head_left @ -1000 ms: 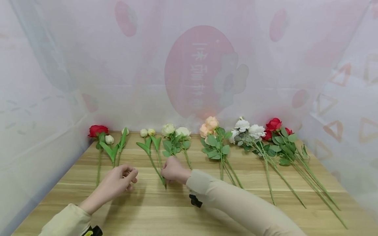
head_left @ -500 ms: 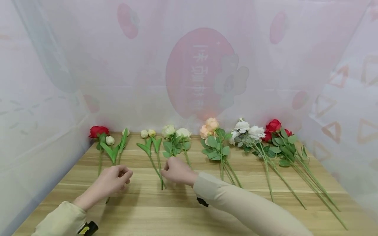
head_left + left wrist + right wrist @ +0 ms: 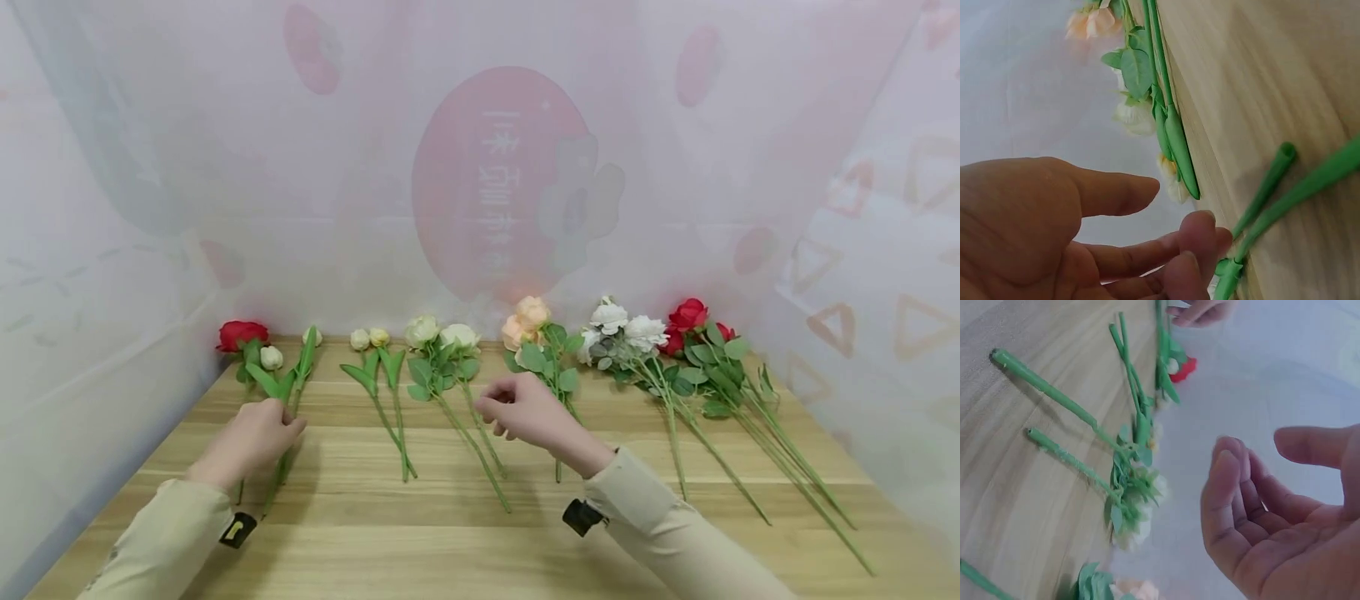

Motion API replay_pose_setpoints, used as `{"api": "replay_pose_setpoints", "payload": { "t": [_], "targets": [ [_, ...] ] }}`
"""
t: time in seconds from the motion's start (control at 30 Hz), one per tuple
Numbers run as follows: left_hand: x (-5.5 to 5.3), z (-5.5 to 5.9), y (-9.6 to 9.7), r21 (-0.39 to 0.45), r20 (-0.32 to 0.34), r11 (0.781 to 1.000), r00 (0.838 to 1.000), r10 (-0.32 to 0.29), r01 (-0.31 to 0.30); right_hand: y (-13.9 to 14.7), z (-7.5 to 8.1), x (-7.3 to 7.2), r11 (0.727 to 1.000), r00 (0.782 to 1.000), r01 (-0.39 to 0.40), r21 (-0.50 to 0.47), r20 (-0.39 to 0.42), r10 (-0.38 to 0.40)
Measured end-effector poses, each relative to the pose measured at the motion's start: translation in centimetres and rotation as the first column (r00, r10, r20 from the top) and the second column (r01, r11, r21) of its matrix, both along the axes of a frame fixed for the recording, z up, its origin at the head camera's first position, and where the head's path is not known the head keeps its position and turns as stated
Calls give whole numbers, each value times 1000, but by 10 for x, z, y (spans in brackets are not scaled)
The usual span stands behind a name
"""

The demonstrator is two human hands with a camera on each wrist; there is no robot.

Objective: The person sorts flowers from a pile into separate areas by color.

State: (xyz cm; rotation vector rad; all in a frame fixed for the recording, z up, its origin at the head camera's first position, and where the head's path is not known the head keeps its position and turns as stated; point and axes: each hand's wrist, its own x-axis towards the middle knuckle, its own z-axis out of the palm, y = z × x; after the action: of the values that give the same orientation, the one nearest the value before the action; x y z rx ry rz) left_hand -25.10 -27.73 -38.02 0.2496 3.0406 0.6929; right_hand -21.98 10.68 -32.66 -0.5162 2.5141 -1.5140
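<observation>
My left hand [image 3: 251, 437] reaches over the stems of two white tulips [image 3: 271, 358] at the left. In the left wrist view its thumb [image 3: 1125, 192] stands apart from loosely bent fingers, with nothing between them, and green tulip stems [image 3: 1272, 209] lie just past the fingertips. Raised above the table, my right hand [image 3: 536, 412] is between the cream roses [image 3: 459, 337] and the peach roses [image 3: 532, 312], partly covering the peach stems. Its fingers are loosely curled and hold nothing in the right wrist view. Two pale yellow tulips [image 3: 378, 337] lie between my hands, their stems crossed.
A red flower [image 3: 242, 335] lies at the far left. White flowers [image 3: 609, 317] and red roses [image 3: 687, 314] with long stems are at the right. All blooms point to the back of the wooden table [image 3: 360, 550], before a printed curtain [image 3: 337, 167].
My right hand has left the pale yellow tulips' stems and risen to the right, uncovering the cream roses' stems. My left hand has shifted left over the white tulips' stems.
</observation>
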Motion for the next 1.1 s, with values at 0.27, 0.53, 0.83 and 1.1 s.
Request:
{"api": "replay_pose_setpoints", "payload": {
  "t": [0.27,0.53,0.83,1.1],
  "targets": [
    [-4,-2,1,-88,11,992,996,90,-88,31,-14,9,995,995,88,-53,57,-85],
    [-9,-8,-10,-148,3,982,993,122,-120,46,-19,7,992,992,95,-80,95,-87],
    [-8,-8,-13,-130,87,986,990,112,-100,44,-18,6,992,992,104,-67,81,-98],
    [-7,-3,-14,-69,172,991,978,121,-111,43,-17,8,992,991,86,-88,110,-76]
  ]
}}
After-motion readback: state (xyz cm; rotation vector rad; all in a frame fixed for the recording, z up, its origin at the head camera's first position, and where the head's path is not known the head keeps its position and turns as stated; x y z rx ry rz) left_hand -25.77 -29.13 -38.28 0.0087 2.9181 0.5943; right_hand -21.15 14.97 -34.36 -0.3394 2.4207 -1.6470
